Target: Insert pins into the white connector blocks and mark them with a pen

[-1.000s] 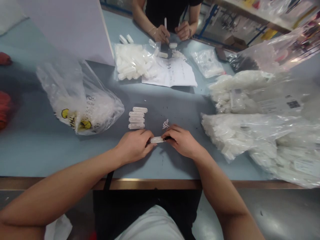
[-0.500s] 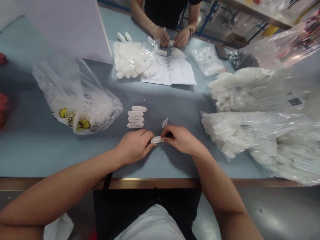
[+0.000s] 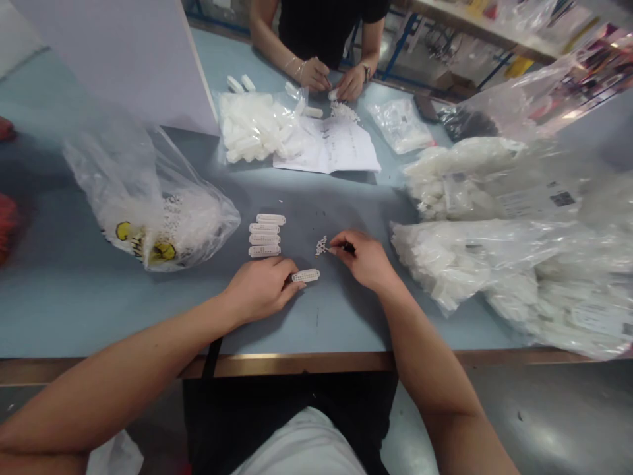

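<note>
Near the table's front, my left hand (image 3: 264, 285) grips one end of a white perforated strip (image 3: 306, 276) between thumb and fingers. My right hand (image 3: 362, 258) is pinched at the right edge of a small pile of tiny white pieces (image 3: 321, 246); what its fingertips hold, if anything, is too small to make out. Several similar white strips lie in a column just beyond my left hand, the nearest strip (image 3: 264, 251) close to my knuckles.
A clear bag of small white parts (image 3: 192, 227) stands at left. Large filled plastic bags (image 3: 445, 264) lie at right. Farther back are a bag of white pieces (image 3: 257, 125), a paper sheet (image 3: 346, 148) and another person's hands (image 3: 350, 82). A pale panel (image 3: 123, 59) rises at back left.
My right hand has left the strip and moved a little up and right to the small pile. My left hand still grips the strip, now more exposed. The other person's hands have shifted slightly.
</note>
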### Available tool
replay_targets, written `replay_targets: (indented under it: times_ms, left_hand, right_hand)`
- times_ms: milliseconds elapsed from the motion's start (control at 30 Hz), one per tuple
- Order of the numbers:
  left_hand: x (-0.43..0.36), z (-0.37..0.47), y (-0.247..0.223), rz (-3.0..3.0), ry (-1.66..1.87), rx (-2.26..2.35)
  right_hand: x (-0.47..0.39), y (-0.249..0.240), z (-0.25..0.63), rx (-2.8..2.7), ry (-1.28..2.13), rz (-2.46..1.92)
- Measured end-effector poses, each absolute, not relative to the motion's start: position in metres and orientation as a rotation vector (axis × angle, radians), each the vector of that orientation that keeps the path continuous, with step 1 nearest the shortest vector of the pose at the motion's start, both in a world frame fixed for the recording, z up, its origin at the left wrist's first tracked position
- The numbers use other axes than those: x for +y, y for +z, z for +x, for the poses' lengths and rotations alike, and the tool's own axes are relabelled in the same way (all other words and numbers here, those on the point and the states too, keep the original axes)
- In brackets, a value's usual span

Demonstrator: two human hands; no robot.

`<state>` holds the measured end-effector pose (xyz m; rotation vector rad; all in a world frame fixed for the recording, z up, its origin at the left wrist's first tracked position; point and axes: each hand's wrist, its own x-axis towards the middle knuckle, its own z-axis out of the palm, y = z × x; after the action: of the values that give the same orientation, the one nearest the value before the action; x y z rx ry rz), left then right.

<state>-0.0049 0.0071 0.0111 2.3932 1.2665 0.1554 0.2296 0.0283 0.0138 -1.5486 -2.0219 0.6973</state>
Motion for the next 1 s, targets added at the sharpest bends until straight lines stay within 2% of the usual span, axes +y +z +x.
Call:
replay_targets:
  times_ms: [333, 533, 1000]
  left_hand:
    - [0.007, -0.005, 0.012, 2.378, 0.147, 1.278]
    - [0.007, -0.005, 0.010, 2.373, 0.152, 1.288]
    - [0.008, -0.006, 0.009, 2.365, 0.176, 1.269]
  right_hand:
    - [0.031, -0.005, 0.228, -2.237, 0.519, -1.551]
    - [0.029, 0.000, 0.230, -2.373, 0.365, -1.627]
    - [0.023, 0.019, 0.232, -2.090, 0.722, -1.505]
